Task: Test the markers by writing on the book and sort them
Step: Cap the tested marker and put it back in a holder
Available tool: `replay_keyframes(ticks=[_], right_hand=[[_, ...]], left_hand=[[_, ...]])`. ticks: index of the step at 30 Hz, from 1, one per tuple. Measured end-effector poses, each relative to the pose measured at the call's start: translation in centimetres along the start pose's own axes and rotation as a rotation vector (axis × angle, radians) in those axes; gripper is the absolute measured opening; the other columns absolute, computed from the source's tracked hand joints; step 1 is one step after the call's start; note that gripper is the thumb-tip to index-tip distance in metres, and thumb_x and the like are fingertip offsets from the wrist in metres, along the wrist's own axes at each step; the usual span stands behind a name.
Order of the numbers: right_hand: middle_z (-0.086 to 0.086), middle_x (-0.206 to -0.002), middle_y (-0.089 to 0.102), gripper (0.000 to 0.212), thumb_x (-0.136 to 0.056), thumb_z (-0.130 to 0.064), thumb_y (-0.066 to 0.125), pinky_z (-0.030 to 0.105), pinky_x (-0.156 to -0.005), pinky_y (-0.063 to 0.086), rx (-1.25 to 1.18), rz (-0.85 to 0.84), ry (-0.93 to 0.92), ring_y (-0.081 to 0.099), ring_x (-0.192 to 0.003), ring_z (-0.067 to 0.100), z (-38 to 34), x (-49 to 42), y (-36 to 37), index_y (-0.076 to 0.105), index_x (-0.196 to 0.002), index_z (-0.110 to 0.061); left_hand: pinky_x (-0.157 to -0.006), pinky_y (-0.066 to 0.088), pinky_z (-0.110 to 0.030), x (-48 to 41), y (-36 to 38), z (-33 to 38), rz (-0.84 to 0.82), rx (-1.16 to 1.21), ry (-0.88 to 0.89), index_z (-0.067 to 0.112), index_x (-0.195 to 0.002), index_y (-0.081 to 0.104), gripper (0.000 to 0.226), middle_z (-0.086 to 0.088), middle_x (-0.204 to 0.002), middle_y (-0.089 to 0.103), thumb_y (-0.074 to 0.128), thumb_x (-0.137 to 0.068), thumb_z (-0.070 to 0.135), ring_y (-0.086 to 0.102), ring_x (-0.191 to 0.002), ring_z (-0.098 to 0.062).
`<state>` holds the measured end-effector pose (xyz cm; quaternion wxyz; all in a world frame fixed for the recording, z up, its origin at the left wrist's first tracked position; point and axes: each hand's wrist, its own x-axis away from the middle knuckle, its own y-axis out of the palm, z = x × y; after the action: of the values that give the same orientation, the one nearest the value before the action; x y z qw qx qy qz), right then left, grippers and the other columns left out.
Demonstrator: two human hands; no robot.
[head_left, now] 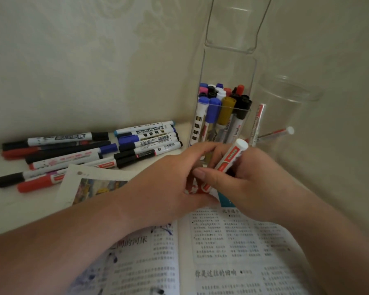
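A red-and-white marker [230, 157] with a white end is held between both hands over the open book [222, 248]. My right hand [251, 179] grips its barrel. My left hand [175, 179] grips its lower end, which the fingers hide. Ink scribbles mark the book's left page. Several loose markers [90, 150] in black, red and blue lie on the white table at the left. A clear rectangular holder [224, 116] behind my hands stands full of upright markers.
A clear round jar [285, 116] at the right holds two red-and-white markers. A second clear holder hangs higher on the wall [232, 28]. Pale walls meet in a corner just behind the containers.
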<state>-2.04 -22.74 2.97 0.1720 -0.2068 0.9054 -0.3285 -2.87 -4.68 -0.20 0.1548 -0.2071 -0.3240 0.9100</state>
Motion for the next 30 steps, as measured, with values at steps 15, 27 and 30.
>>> replay_keyframes(ticks=[15,27,30], right_hand=[[0.012,-0.063,0.05,0.049,-0.072,-0.074,0.071,0.035,-0.05,0.042,-0.245,0.243,-0.126,0.046,-0.055,0.03,2.0,0.0,1.3,0.061,-0.096,-0.032],[-0.005,-0.053,0.053,0.025,-0.077,-0.048,0.07,0.016,-0.046,0.032,0.056,0.204,-0.197,0.042,-0.046,0.005,2.3,-0.4,1.8,0.066,-0.066,-0.025],[-0.003,-0.054,0.054,0.025,-0.079,-0.046,0.071,0.015,-0.046,0.033,0.091,0.237,-0.216,0.045,-0.046,0.009,2.3,-0.2,1.7,0.066,-0.066,-0.025]], left_hand=[[-0.065,0.044,-0.009,0.4,-6.7,-0.3,0.224,-0.295,-0.078,0.037,-0.087,0.069,0.016,0.021,-0.076,0.066,0.083,-0.08,0.032,0.062,-0.075,0.005],[-0.074,0.044,-0.027,-1.9,-10.6,-7.7,0.327,-0.594,-0.395,0.023,-0.104,0.079,0.018,0.005,-0.087,0.068,0.074,-0.088,0.026,0.059,-0.081,-0.014],[-0.091,0.05,-0.036,-2.2,-10.2,-8.4,0.362,-0.645,-0.368,0.024,-0.113,0.076,0.029,0.002,-0.107,0.07,0.076,-0.086,0.035,0.061,-0.101,-0.02]])
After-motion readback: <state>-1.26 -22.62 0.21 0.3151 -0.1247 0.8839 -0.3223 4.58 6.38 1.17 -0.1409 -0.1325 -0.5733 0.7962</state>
